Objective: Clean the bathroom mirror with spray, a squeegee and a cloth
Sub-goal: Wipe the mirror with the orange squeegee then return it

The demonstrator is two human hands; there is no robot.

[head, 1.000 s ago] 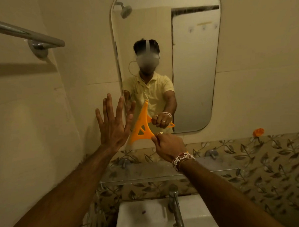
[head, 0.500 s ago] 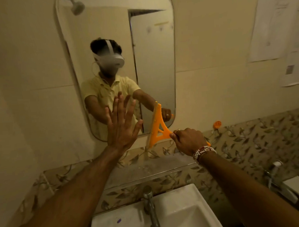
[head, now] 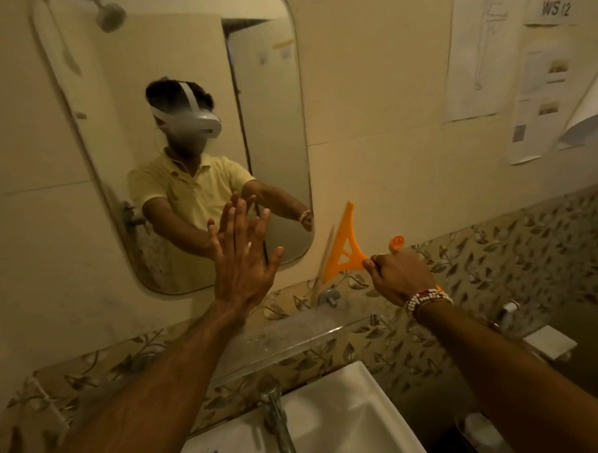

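Hands apart: left hand (head: 241,266) flat on smooth mirror (head: 268,107); right hand (head: 395,277) grips triangular orange squeegee (head: 345,248).

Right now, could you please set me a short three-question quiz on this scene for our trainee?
1. True or false: the orange squeegee rests on the mirror glass.
2. How are the fingers of the left hand held?
3. Which hand grips the squeegee? A) left B) right hand C) both
Key: 1 false, it is over the wall beside the mirror's right edge; 2 straight and spread, at the mirror; 3 B.
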